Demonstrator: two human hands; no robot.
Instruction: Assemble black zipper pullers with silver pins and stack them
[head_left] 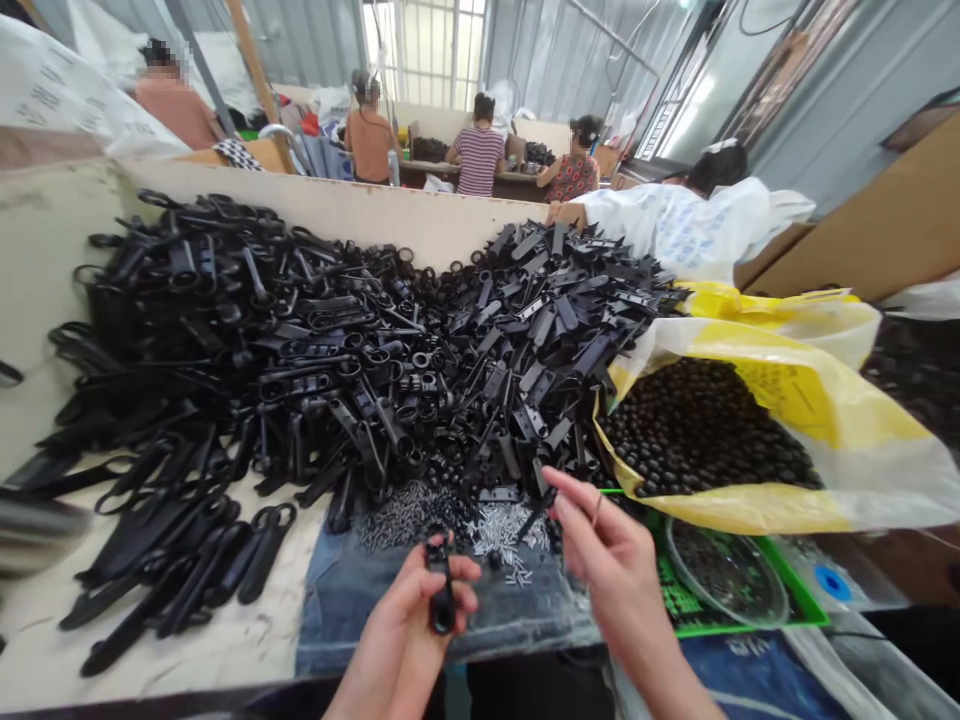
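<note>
My left hand [411, 622] is closed round a black plastic part with ring-shaped ends [442, 590], held above the denim cloth [330, 620]. Fingers pinched, my right hand [604, 545] grips a slim black plastic piece [538, 512] at the front edge of the heap. Just beyond my hands lie small silver pins [499, 530] and a patch of darker grey metal bits [405, 515]. Behind these rises a large heap of black plastic parts [337, 330], ringed handles to the left and flat pieces to the right.
At right, an open yellow-and-white sack [862, 430] holds black beads [712, 430]. Below it, a clear round tub [727, 575] sits in a green tray [806, 600]. Finished-looking black handles [187, 570] lie at left. A pale board [315, 195] edges the table; several people sit beyond.
</note>
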